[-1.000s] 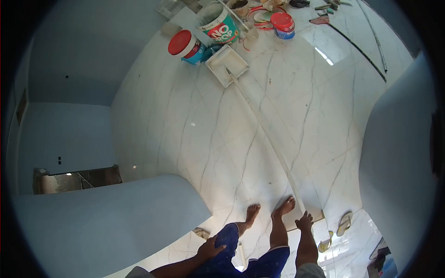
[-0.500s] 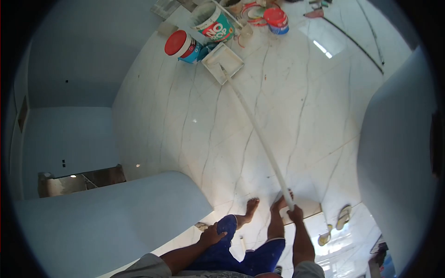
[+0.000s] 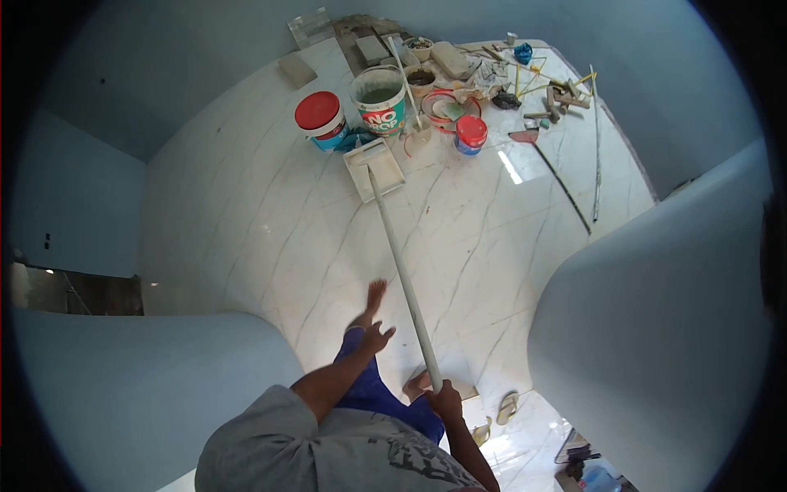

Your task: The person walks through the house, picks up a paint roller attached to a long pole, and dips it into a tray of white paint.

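Observation:
My right hand (image 3: 445,402) is wrapped round the lower end of a long pale pole (image 3: 407,291). The pole slants up over the marble floor, and its far end lies in a white paint tray (image 3: 394,174). My left hand (image 3: 376,338) is held above my left leg with its fingers apart and nothing in it. Just behind the tray stand a red-lidded tub (image 3: 318,111) and a large open NO DROP bucket (image 3: 382,123).
A small red-lidded tub (image 3: 471,131) stands right of the bucket. Behind are wood pieces (image 3: 566,97). A dark rod (image 3: 566,190) lies at the right. Sandals (image 3: 507,407) lie near my right foot. Blue-grey walls (image 3: 648,328) rise on both sides.
The view has shifted forward, showing more of the cluttered area. My left hand has come off my knee, and its fingers have opened. My left foot has moved forward towards the tray.

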Demonstrator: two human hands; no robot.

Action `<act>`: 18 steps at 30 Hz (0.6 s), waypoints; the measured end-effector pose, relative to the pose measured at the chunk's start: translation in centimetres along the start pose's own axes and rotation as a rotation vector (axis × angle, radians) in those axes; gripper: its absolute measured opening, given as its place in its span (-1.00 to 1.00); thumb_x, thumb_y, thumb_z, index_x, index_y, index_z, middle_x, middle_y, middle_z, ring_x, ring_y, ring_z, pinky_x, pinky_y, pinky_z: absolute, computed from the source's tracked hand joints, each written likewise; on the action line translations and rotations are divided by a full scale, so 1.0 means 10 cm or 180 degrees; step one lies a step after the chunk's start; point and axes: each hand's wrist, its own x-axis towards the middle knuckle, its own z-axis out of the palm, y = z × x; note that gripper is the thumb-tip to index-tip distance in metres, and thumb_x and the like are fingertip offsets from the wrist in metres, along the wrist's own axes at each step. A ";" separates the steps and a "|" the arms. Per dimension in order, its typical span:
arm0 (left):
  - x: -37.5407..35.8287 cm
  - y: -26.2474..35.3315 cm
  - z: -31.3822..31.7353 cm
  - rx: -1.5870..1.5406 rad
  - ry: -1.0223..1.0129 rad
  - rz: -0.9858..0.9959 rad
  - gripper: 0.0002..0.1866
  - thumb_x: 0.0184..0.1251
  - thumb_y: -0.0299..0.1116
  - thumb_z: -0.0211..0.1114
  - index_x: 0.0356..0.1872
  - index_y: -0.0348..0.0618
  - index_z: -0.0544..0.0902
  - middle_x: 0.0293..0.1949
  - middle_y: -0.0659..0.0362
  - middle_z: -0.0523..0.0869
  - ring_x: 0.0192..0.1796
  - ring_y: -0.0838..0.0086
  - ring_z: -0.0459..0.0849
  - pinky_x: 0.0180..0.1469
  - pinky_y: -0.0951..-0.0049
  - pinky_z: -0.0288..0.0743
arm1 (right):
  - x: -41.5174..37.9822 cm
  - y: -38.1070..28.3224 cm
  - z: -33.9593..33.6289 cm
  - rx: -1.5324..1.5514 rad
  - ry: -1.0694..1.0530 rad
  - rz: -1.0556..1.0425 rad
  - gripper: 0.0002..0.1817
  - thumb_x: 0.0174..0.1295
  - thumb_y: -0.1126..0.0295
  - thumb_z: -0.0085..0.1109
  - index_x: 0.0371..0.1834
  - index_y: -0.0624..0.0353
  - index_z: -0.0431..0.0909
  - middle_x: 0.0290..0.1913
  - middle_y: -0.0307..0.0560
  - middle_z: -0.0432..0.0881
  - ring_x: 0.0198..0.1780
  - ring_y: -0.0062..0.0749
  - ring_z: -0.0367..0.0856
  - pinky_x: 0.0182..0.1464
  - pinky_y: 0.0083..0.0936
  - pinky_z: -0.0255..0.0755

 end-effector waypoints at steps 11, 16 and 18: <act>3.01 0.93 -1.12 -0.2309 -0.0600 -0.2070 -0.33 0.07 0.07 0.13 0.05 -0.29 0.32 -0.16 -0.03 0.51 -0.19 0.25 0.55 -0.26 0.30 0.53 | -0.54 -1.71 -1.00 0.0168 -0.0571 0.0956 -0.58 0.01 0.12 0.05 -0.11 0.10 0.31 -0.30 0.25 0.55 -0.17 0.17 0.51 -0.19 -0.10 0.36; 3.73 0.56 -1.31 -0.2226 -0.0808 -0.1867 -0.49 0.05 -0.18 0.23 -0.08 -0.34 0.32 -0.25 0.00 0.48 -0.33 0.27 0.58 -0.36 0.33 0.57 | -0.58 -2.45 -1.30 -0.0668 -0.0937 0.1531 -0.58 0.05 0.19 0.04 -0.01 -0.04 0.27 -0.31 0.12 0.57 -0.21 0.06 0.55 -0.24 -0.25 0.40; 3.85 0.37 -1.09 -0.1991 -0.1047 -0.1508 -0.54 0.05 -0.28 0.26 -0.13 -0.36 0.32 -0.29 0.01 0.47 -0.39 0.27 0.59 -0.40 0.34 0.58 | -0.64 -2.60 -1.38 -0.0686 -0.0980 0.1606 -0.57 0.05 0.19 0.04 0.00 -0.03 0.26 -0.30 0.13 0.56 -0.20 0.07 0.54 -0.23 -0.24 0.40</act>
